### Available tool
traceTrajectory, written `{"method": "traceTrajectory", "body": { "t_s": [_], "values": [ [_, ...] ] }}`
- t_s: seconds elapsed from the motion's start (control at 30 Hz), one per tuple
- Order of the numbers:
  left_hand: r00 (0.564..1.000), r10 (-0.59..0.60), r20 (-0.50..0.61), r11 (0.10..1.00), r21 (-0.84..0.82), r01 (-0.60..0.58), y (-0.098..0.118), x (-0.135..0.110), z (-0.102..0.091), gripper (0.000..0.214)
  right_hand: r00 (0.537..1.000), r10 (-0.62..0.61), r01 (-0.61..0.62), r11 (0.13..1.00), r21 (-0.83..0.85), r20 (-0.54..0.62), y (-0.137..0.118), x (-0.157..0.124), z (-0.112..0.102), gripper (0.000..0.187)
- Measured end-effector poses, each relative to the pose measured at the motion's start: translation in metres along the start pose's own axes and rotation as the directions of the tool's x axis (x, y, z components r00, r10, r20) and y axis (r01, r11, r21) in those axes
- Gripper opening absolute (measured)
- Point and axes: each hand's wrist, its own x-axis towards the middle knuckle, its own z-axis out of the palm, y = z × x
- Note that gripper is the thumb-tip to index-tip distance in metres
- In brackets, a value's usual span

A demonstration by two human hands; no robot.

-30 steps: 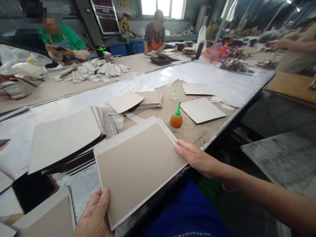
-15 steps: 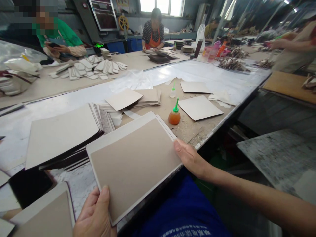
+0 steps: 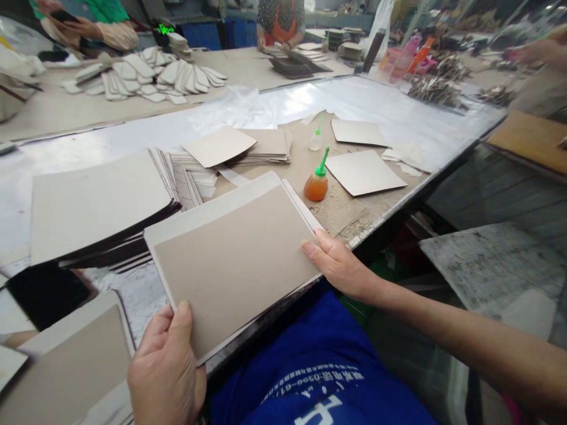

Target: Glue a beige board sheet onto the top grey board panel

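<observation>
Between my hands is a flat beige panel [image 3: 239, 254] with a paler border and rounded corners, tilted over the table's edge. My left hand [image 3: 166, 363] grips its lower left side, thumb on top and fingers underneath. On the right side, my right hand [image 3: 341, 262] pinches the edge with its thumb on the face. A pale sheet edge [image 3: 302, 203] shows under the panel's right side. Left of it stands a stack of pale boards [image 3: 97, 198] with dark undersides. A similar bordered panel [image 3: 80, 366] lies at the lower left.
A round bottle of orange liquid [image 3: 316, 188] with a green nozzle stands beyond the panel, near a small clear bottle [image 3: 315, 140]. Loose boards [image 3: 365, 172] lie to their right. Pale pieces [image 3: 142, 74] are heaped on the far table, where co-workers sit.
The view has tipped downward, so the table appears higher. My right thumb has shifted on the panel, and more of the sheet beneath shows at its right edge. Both hands keep their hold.
</observation>
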Motion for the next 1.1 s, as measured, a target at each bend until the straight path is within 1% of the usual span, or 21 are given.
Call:
{"method": "traceTrajectory", "body": {
  "t_s": [0.1, 0.17, 0.27, 0.33, 0.43, 0.53, 0.63, 0.73, 0.8, 0.93, 1.0, 1.1],
  "values": [
    [0.996, -0.082, -0.024, 0.996, -0.044, 0.081, 0.0, 0.005, -0.001, 0.013, 1.0, -0.005, 0.004, 0.999, 0.042, 0.026, 0.0, 0.0, -0.001, 0.025],
    [0.989, -0.151, -0.004, 0.984, -0.1, 0.15, -0.001, 0.008, -0.001, 0.01, 1.0, 0.002, -0.004, 0.997, 0.072, 0.024, -0.001, 0.001, -0.001, 0.026],
    [0.982, -0.187, 0.026, 0.971, -0.147, 0.189, -0.004, 0.013, -0.004, 0.008, 0.999, 0.025, -0.027, 0.992, 0.121, 0.021, -0.001, 0.002, 0.0, 0.029],
    [0.984, -0.174, 0.04, 0.972, -0.153, 0.178, -0.006, 0.015, -0.006, 0.009, 0.998, 0.046, -0.05, 0.987, 0.153, 0.03, -0.001, 0.002, 0.0, 0.033],
    [0.985, -0.116, 0.131, 0.968, -0.208, 0.142, -0.008, 0.013, -0.007, 0.016, 0.993, 0.111, -0.118, 0.976, 0.182, 0.049, 0.002, 0.001, -0.001, 0.038],
    [0.967, -0.045, 0.252, 0.955, -0.273, 0.116, -0.01, 0.011, -0.005, 0.03, 0.98, 0.193, -0.199, 0.965, 0.174, 0.05, 0.007, 0.005, -0.003, 0.046],
    [0.952, -0.01, 0.307, 0.947, -0.302, 0.107, -0.01, 0.014, -0.002, 0.031, 0.966, 0.255, -0.257, 0.954, 0.154, 0.028, 0.012, 0.011, -0.004, 0.053],
    [0.951, 0.001, 0.308, 0.945, -0.312, 0.099, -0.009, 0.018, -0.004, 0.027, 0.966, 0.259, -0.257, 0.952, 0.163, 0.013, 0.011, 0.013, -0.004, 0.052],
    [0.943, 0.022, 0.333, 0.949, -0.303, 0.085, -0.009, 0.021, -0.006, 0.025, 0.97, 0.243, -0.24, 0.955, 0.171, 0.005, 0.01, 0.013, -0.005, 0.05],
    [0.91, 0.015, 0.415, 0.967, -0.238, 0.093, -0.006, 0.027, -0.007, 0.025, 0.977, 0.215, -0.212, 0.964, 0.162, 0.002, 0.013, 0.014, -0.009, 0.045],
    [0.902, 0.011, 0.432, 0.975, -0.203, 0.086, -0.003, 0.028, -0.006, 0.027, 0.979, 0.206, -0.204, 0.966, 0.161, 0.006, 0.015, 0.016, -0.013, 0.042],
    [0.895, 0.035, 0.444, 0.988, -0.151, 0.036, 0.0, 0.029, -0.002, 0.029, 0.98, 0.199, -0.2, 0.964, 0.174, 0.029, 0.017, 0.018, -0.019, 0.037]
  ]
}}
